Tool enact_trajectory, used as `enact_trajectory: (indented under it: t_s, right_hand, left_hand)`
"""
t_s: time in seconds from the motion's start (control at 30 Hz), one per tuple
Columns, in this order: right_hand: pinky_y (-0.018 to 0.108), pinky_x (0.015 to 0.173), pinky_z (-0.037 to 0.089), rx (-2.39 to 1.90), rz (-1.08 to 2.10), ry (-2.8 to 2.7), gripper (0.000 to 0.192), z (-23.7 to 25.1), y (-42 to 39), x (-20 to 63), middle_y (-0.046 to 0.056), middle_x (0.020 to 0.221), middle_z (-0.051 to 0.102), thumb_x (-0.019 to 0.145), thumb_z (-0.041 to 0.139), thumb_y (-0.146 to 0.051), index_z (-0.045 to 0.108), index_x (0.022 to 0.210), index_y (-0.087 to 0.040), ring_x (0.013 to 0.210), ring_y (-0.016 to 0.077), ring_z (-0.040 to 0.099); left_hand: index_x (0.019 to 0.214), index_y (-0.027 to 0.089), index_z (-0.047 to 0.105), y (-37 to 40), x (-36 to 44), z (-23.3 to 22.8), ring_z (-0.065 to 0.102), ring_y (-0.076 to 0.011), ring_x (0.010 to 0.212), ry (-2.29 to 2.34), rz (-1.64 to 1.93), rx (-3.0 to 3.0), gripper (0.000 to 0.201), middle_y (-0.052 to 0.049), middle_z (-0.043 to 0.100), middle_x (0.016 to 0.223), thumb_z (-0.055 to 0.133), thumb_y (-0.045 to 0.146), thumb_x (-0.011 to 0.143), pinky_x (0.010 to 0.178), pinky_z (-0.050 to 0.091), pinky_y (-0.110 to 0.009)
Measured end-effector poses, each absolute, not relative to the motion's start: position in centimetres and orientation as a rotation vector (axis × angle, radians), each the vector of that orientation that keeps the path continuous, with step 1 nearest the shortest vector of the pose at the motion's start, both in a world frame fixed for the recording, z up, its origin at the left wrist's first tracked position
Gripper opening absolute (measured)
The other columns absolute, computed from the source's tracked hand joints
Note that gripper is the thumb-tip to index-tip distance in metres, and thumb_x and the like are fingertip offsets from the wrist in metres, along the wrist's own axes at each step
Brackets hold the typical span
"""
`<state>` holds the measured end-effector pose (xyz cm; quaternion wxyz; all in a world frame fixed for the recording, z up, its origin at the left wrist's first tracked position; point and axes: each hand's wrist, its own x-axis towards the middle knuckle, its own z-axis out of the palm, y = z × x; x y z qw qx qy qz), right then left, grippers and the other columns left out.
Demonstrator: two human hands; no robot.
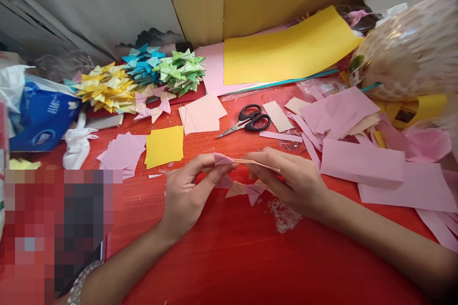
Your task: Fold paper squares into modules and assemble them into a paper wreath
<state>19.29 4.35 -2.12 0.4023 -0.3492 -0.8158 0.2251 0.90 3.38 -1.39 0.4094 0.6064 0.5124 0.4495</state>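
Both hands meet above the red table (229,257), a little nearer the person than the black-handled scissors (246,121), and share one folded pink paper piece (236,161) held flat and edge-on to the camera. The left hand (186,190) pinches the piece's thicker folded end between thumb and forefinger, the other fingers curled loosely; the right hand (289,178) is closed on the thin opposite end, fingers lying along its edge. Just under the hands, still nearer the person than the scissors, a few small folded pink shapes (246,189) lie on the table. To the left of the scissors sits a pale pink square stack (202,114), then a yellow square (164,145) and a lilac square pile (121,152). Beyond the scissors on the left, against the wall, are heaps of folded pieces: yellow (105,88), blue (143,62) and green (182,71). Straight beyond the scissors lies a large yellow sheet (286,50), and to their right a spread of pink paper offcuts (358,152). Far left of the scissors stands a blue tissue pack (43,114)
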Motion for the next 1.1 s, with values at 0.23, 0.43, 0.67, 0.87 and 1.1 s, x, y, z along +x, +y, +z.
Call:
enact_trajectory:
  t_s: [0.23, 0.43, 0.67, 0.87, 1.1]
  right_hand:
    - [0.022, 0.058, 0.045, -0.878, 0.518, -2.084, 0.019, -2.19, 4.37, 19.28, 0.002, 0.071, 0.058, 0.091, 0.039, -0.012, 0.055, 0.101, -0.019, 0.061, 0.0112, 0.051]
    - [0.023, 0.06, 0.045, -0.91, 0.464, -2.102, 0.018, -2.12, 4.28, 19.24, 0.002, 0.07, 0.056, 0.092, 0.04, -0.013, 0.055, 0.101, -0.018, 0.062, 0.0123, 0.051]
    - [0.024, 0.059, 0.045, -0.952, 0.402, -2.123, 0.022, -2.0, 4.19, 19.24, 0.003, 0.068, 0.057, 0.092, 0.037, -0.014, 0.056, 0.102, -0.019, 0.061, 0.013, 0.052]
    - [0.023, 0.057, 0.043, -0.933, 0.286, -2.136, 0.022, -2.38, 4.2, 19.22, 0.002, 0.067, 0.056, 0.09, 0.038, -0.01, 0.055, 0.103, -0.017, 0.059, 0.0125, 0.05]
    - [0.024, 0.057, 0.041, -0.901, 0.238, -2.136, 0.023, -2.66, 4.19, 19.26, 0.002, 0.067, 0.053, 0.089, 0.041, -0.008, 0.053, 0.106, -0.018, 0.06, 0.0128, 0.048]
  left_hand:
    - [0.083, 0.025, 0.067, 3.41, 0.78, -1.48, 0.068, -0.0118, 0.071, 1.29, 1.118, 1.538, 0.006, 0.004, 0.071, 0.081, 0.063, 0.023, 0.08, 0.068, 0.053, -0.022]
    - [0.085, 0.026, 0.067, 3.36, 0.78, -1.31, 0.068, -0.0108, 0.071, 1.297, 1.088, 1.531, 0.007, 0.005, 0.072, 0.081, 0.062, 0.024, 0.081, 0.068, 0.053, -0.02]
    - [0.085, 0.024, 0.067, 3.34, 0.9, -1.18, 0.068, -0.0121, 0.07, 1.308, 1.083, 1.539, 0.007, 0.003, 0.073, 0.08, 0.062, 0.025, 0.081, 0.067, 0.054, -0.022]
    - [0.085, 0.025, 0.067, 3.4, 0.76, -1.28, 0.068, -0.0096, 0.071, 1.286, 1.097, 1.533, 0.007, 0.006, 0.073, 0.08, 0.062, 0.022, 0.08, 0.067, 0.054, -0.018]
    - [0.084, 0.03, 0.067, 3.45, 0.63, -1.42, 0.067, -0.0056, 0.07, 1.249, 1.093, 1.511, 0.01, 0.011, 0.071, 0.08, 0.063, 0.022, 0.081, 0.067, 0.052, -0.012]
